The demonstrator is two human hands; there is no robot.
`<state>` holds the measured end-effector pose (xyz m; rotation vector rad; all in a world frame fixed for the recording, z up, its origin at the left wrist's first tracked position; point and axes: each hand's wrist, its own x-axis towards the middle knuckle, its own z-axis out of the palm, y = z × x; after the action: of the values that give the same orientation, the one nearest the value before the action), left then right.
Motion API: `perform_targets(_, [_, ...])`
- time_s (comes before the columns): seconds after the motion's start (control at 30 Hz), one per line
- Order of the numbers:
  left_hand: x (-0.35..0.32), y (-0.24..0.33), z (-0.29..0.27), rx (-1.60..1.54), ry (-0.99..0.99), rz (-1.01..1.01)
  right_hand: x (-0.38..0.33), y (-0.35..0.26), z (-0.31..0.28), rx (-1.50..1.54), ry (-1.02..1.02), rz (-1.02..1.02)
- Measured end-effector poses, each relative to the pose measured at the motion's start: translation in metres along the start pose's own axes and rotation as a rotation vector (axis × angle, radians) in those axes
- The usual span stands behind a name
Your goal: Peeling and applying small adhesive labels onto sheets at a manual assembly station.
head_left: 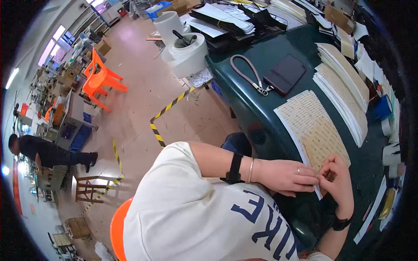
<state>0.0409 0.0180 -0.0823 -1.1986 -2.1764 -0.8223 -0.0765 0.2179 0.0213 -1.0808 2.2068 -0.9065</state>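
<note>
At the near edge of a dark green table (pixel 244 87), my left hand (pixel 291 176) and my right hand (pixel 337 182) meet fingertip to fingertip. The fingers of my left hand are pressed together, and my right thumb and forefinger pinch. What lies between the fingertips is too small to make out. Under and beyond them are a beige sheet (pixel 324 137) with rows of small marks and a paler patterned sheet (pixel 302 106), overlapping. The hands touch the near end of these sheets.
Farther right lie fanned stacks of similar sheets (pixel 339 98). A dark phone case (pixel 285 74) with a wrist strap (pixel 248 61) rests beyond. White rolls (pixel 185 52) and paper piles (pixel 230 21) stand at the back. Leftward are an orange chair (pixel 102 78), a stool (pixel 89 189) and a person (pixel 48 150).
</note>
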Motion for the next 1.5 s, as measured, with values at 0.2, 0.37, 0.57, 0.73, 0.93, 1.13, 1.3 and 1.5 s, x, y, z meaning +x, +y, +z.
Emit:
perform_targets(0.2, [0.004,0.003,-0.004,-0.041,-0.023,-0.047,0.001,0.002,0.002,-0.033,0.079,-0.002])
perform_targets(0.37, [0.001,0.002,-0.002,0.016,-0.064,-0.074,0.002,0.014,-0.014,0.017,-0.096,-0.010])
perform_targets(0.57, [0.006,0.007,-0.004,0.074,-0.095,-0.050,-0.019,0.019,-0.014,-0.049,-0.121,-0.114])
perform_targets(0.73, [0.011,0.012,-0.005,0.161,-0.150,-0.041,-0.016,0.013,-0.009,-0.028,-0.082,-0.017])
perform_targets(0.93, [0.017,0.015,0.002,0.143,-0.115,-0.064,-0.011,0.020,-0.009,0.056,-0.064,-0.060])
perform_targets(1.13, [0.019,0.013,0.000,0.126,-0.129,-0.075,-0.012,0.030,-0.009,0.117,-0.028,-0.073])
perform_targets(1.3, [0.019,0.015,0.001,0.140,-0.099,-0.085,-0.014,0.032,-0.006,0.095,-0.034,-0.119])
perform_targets(1.5, [0.018,0.018,-0.002,0.120,-0.146,-0.128,-0.015,0.031,-0.006,0.133,-0.016,-0.106])
